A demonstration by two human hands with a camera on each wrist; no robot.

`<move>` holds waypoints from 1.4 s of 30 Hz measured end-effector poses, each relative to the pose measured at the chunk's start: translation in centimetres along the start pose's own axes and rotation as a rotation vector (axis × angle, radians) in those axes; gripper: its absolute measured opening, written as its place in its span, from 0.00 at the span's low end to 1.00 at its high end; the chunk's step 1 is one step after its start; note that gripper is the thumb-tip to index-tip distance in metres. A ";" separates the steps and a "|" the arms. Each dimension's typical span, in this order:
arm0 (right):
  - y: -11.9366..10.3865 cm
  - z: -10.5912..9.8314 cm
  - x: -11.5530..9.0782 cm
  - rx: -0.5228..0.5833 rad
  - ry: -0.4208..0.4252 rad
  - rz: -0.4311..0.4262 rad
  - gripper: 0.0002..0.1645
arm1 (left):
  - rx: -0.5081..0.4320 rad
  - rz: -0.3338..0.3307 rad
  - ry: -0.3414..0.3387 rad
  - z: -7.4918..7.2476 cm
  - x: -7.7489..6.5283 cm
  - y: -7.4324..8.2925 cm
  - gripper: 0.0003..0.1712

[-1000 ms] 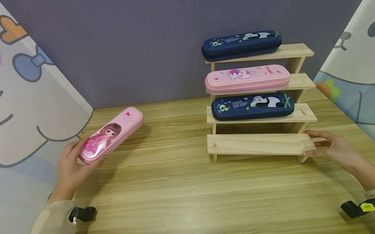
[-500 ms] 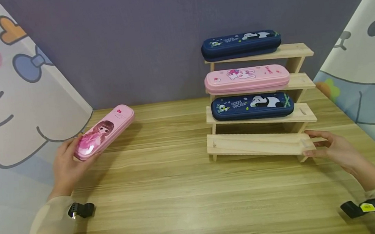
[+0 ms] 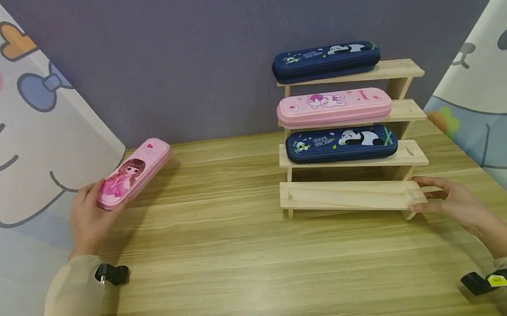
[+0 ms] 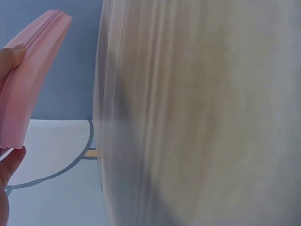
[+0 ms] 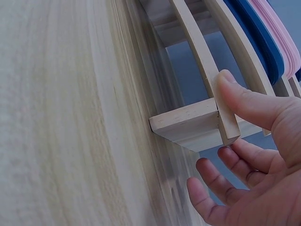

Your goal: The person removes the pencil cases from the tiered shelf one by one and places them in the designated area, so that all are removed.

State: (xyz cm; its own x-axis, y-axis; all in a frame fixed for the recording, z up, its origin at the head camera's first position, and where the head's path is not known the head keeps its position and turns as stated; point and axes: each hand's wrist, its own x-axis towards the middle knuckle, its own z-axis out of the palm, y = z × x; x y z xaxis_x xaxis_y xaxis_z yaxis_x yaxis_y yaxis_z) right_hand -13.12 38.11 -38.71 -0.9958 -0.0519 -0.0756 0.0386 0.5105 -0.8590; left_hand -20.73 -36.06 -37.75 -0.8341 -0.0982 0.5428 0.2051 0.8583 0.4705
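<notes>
My left hand (image 3: 87,219) grips one end of a pink pencil case (image 3: 136,171) with a long-haired girl in a pink dress on its lid. The case is tilted above the left of the table, its far end pointing up and right. In the left wrist view, fingertips press the sides of the case (image 4: 34,75). My right hand (image 3: 455,203) pinches the right end of the lowest step of a four-tier wooden stand (image 3: 350,195). In the right wrist view, the thumb (image 5: 247,99) lies on the front edge of that step, with the fingers curled by its end.
On the upper tiers lie a dark blue panda pencil case (image 3: 326,62), a pink rabbit one (image 3: 334,107) and another dark blue panda one (image 3: 342,144). The bottom tier is bare. A grey wall (image 3: 188,62) backs the table (image 3: 227,263), with cartoon-printed cloths at both sides.
My left hand has carried the pink girl pencil case left and slightly away from me, turning it steeper. The right hand and the stand have stayed put.
</notes>
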 end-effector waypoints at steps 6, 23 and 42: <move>0.0 0.0 0.0 0.004 0.003 -0.004 0.35 | 0.020 -0.069 0.003 0.3 0.6 -0.4 0.44; 0.0 -0.1 -0.1 -0.032 -0.006 0.017 0.38 | 0.068 -0.270 0.010 1.0 1.6 -0.8 0.43; -0.1 -0.1 -0.1 -0.046 -0.008 0.023 0.39 | 0.131 -0.400 -0.089 1.6 1.9 -1.1 0.48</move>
State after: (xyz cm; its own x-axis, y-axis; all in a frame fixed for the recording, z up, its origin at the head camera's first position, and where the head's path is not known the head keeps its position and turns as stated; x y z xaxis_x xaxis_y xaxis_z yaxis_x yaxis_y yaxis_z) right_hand -13.07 38.18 -38.59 -0.9940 -0.0471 -0.0991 0.0570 0.5504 -0.8329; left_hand -23.38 -36.41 -38.31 -0.8770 -0.3973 0.2703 -0.2055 0.8185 0.5365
